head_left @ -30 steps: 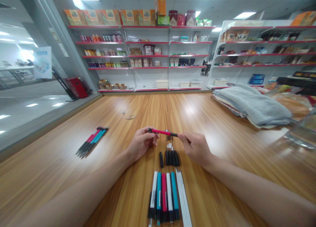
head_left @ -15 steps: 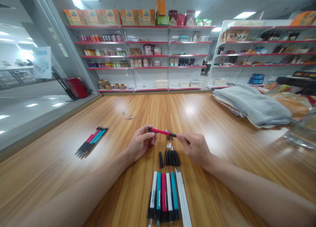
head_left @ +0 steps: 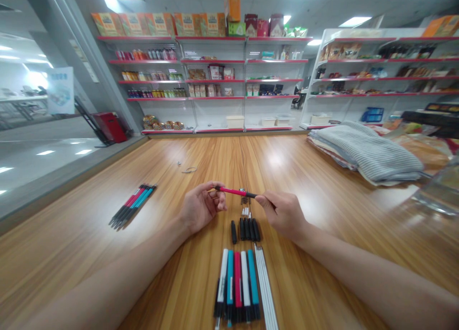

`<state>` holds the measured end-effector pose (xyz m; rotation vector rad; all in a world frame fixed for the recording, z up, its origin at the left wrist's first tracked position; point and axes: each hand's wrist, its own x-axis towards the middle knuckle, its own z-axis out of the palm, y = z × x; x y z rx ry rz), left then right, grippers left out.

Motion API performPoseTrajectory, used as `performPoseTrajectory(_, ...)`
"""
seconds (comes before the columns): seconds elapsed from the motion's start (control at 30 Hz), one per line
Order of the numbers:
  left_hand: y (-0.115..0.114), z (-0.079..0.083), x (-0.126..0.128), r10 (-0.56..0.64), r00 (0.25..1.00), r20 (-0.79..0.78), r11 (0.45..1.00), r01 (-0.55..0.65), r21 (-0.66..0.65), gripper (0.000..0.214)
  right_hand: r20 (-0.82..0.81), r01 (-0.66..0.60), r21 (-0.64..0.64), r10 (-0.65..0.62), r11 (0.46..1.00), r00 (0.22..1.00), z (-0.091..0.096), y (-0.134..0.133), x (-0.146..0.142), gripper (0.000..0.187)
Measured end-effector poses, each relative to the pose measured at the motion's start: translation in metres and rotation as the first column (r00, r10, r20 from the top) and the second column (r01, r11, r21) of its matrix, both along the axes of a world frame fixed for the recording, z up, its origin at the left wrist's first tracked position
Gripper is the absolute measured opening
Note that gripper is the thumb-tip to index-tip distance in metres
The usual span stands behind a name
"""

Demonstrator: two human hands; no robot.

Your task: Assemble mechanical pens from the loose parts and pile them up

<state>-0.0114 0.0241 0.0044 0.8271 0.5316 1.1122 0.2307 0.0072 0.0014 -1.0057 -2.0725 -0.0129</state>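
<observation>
Clock centred on the red pen (head_left: 233, 191) held above the table's midline; 12 is away from the wearer.

Largest: shelving (head_left: 211, 38) across 12, red-edged, boxes along its top. Wood-grain table (head_left: 279, 153) below, running to the wearer. Folded striped cloth (head_left: 373, 153) between 2 and 3, well apart from the hands.

Right hand (head_left: 285, 215), between 3 and 4: closed, thumb and curled fingers pinching the pen's dark end. Left hand (head_left: 202, 208), between 8 and 9: fingers loosely curled, fingertips at the other black end; cannot tell whether gripping or only touching. Pen nearly level.

Row of barrels (head_left: 237, 280) at 6: white, blue, red, white, blue from left. Red and blue pens (head_left: 132, 206) bundled side by side near 9. Thin white rods (head_left: 266, 287) between 5 and 6, just beside the barrels.

Black grips (head_left: 249, 229) at 5, four together; a lone black grip (head_left: 234, 232) at 6, slightly apart.

Thin ring (head_left: 190, 170) at 10. Small white pieces (head_left: 245, 211) near 5. Smallest: shiny bit (head_left: 179, 163) at 10, beyond the ring.
</observation>
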Motion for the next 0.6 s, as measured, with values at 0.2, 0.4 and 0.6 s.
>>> performPoseTrajectory(0.2, 0.002, -0.007, 0.005, 0.112, 0.987, -0.112, 0.993, -0.108, 0.046, 0.012, 0.021, -0.038, 0.024, 0.037, 0.999, 0.999, 0.001, -0.001, -0.001, 0.037)
performPoseTrajectory(0.4, -0.005, -0.006, 0.01, 0.144, 0.977, -0.156, 0.973, -0.11, 0.203, 0.015, -0.069, 0.006, 0.012, -0.005, 1.0, 0.998, 0.0, 0.0, 0.003, 0.04)
performPoseTrajectory(0.6, -0.005, -0.005, 0.011, 0.179, 0.967, -0.18, 0.963, -0.135, 0.233, 0.017, -0.096, 0.02, 0.027, -0.017, 0.999, 0.995, 0.002, 0.001, 0.004, 0.04)
